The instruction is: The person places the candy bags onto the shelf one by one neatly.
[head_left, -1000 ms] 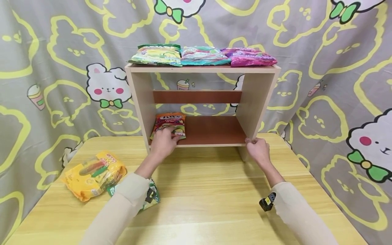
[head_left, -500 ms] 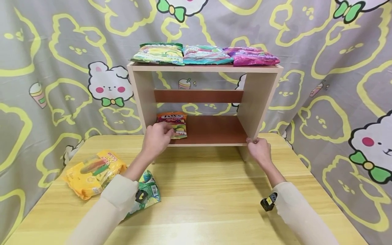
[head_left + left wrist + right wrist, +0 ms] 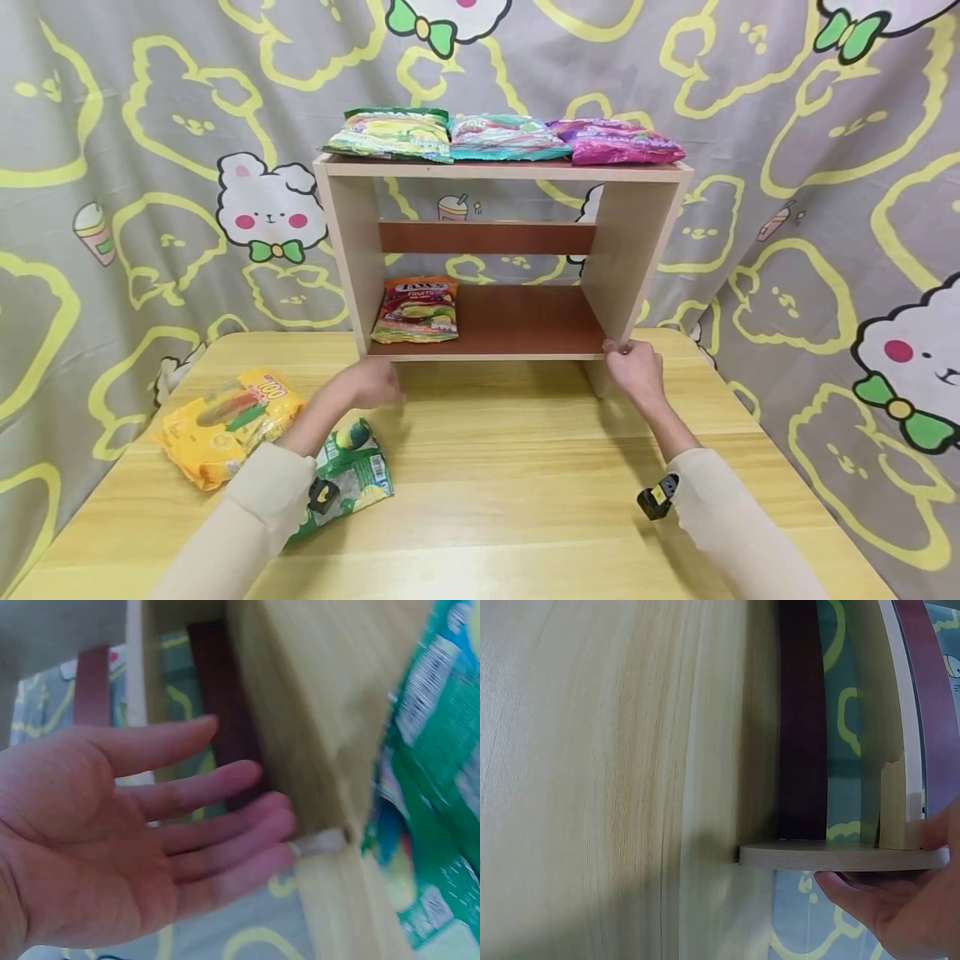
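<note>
Wooden shelf (image 3: 525,317); green packet (image 3: 362,482), partly behind left sleeve (image 3: 243,512)

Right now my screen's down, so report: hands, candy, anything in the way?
Left hand empty; right hand gripping shelf side. Red candy bag on lower board, left end. Nothing covering it.

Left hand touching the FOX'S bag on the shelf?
Apart. The head view shows the left hand below the front edge of the shelf, that edge visible between it and the FOX'S bag.
</note>
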### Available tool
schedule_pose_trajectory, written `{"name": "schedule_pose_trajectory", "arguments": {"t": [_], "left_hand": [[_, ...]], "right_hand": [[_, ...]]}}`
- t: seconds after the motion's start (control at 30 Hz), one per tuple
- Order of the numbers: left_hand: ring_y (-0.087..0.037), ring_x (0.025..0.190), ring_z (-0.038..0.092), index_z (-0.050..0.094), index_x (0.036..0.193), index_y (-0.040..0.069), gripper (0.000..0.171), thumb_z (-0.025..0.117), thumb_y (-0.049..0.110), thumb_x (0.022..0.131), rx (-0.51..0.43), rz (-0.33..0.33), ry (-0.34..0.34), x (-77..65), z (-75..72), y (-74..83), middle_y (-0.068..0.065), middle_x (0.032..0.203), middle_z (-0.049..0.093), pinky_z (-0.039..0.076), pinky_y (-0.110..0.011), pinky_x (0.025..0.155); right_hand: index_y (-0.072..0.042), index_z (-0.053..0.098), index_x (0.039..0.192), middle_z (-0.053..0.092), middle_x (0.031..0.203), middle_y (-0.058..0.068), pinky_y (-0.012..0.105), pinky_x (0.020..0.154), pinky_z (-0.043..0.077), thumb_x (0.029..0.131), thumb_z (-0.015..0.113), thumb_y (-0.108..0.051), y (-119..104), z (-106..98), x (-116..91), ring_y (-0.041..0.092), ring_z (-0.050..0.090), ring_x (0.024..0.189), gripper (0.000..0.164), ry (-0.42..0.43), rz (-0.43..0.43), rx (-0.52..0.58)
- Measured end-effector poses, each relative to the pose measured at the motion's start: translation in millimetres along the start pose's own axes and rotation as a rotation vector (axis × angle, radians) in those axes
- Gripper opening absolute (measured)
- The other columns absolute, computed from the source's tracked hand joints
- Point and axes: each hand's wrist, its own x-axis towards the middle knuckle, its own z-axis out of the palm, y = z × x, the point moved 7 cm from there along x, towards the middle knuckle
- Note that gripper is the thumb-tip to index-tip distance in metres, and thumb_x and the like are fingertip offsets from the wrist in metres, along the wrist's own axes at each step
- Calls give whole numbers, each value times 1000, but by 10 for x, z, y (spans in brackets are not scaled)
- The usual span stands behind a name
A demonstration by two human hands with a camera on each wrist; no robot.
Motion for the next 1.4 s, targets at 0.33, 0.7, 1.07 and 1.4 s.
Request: {"name": "schedule_pose_trajectory", "arguments": {"t": [0.33,0.7,1.07,1.4], "left_hand": [[-33,101,67,59,120,-12,58,81,31,86,3,-208,-265,-111,275,-366,-20,118,65,57,-51,92],[-25,100,56,56,127,-10,63,86,19,79,59,-225,-236,-172,328,-414,-18,120,61,52,-48,101],[-26,105,57,46,141,-12,84,90,16,76,53,-196,-141,-119,363,-332,-24,131,62,53,-49,102],[-32,102,64,71,108,-2,45,92,18,73,46,-108,59,-68,368,36,-15,107,71,58,-45,88]], "right_hand": [[1,68,80,61,66,10,33,55,41,100,50,-39,0,3,0,30,54,71,48,-14,4,6],[0,68,76,62,66,10,33,54,40,99,52,-38,15,13,7,30,53,71,47,-11,1,6],[0,69,80,61,65,10,34,54,40,100,52,-38,-6,4,12,28,53,68,46,-16,-5,7],[-1,66,74,58,61,7,33,52,40,100,52,-37,-8,6,5,27,51,65,46,-24,-8,10]]}}
